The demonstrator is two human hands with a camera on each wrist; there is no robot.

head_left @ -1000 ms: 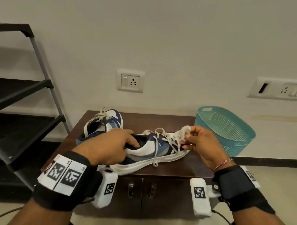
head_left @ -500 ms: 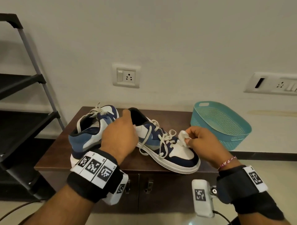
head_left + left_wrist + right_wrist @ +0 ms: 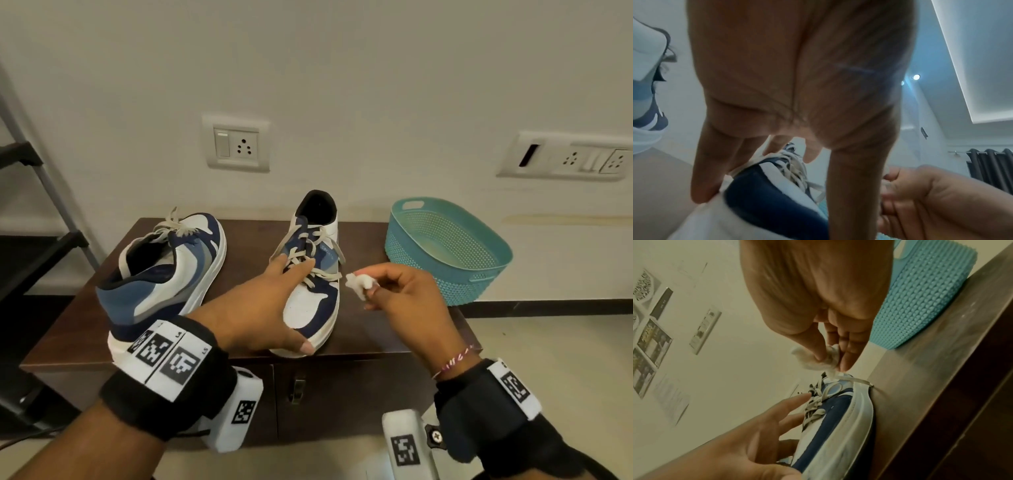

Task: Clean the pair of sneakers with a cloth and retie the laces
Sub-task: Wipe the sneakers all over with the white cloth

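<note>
Two blue-and-white sneakers stand on the dark wooden cabinet top [image 3: 376, 329]. The left sneaker [image 3: 164, 274] has its heel toward me. The middle sneaker [image 3: 313, 294] points its toe at me, with its grey laces [image 3: 308, 253] loose. My left hand [image 3: 274, 305] rests spread over that shoe's forefoot, straight fingers [image 3: 705, 170] on the laces and side, thumb [image 3: 303, 346] at the toe. My right hand [image 3: 371, 291] pinches a small white cloth wad [image 3: 358, 282] just right of the shoe, a little off it. The right wrist view shows the cloth [image 3: 818, 358] between thumb and fingertips, above the shoe [image 3: 830, 426].
A teal plastic basket [image 3: 445, 246] sits at the cabinet's right end against the wall. A dark metal shoe rack [image 3: 41, 240] stands to the left. Wall sockets [image 3: 236, 144] are above the cabinet. Two cabinet door handles [image 3: 296, 387] are below the front edge.
The middle sneaker has been turned so its toe faces me and its heel faces the wall. My left hand shifted from its collar to its forefoot. My right hand drew the cloth off the shoe.
</note>
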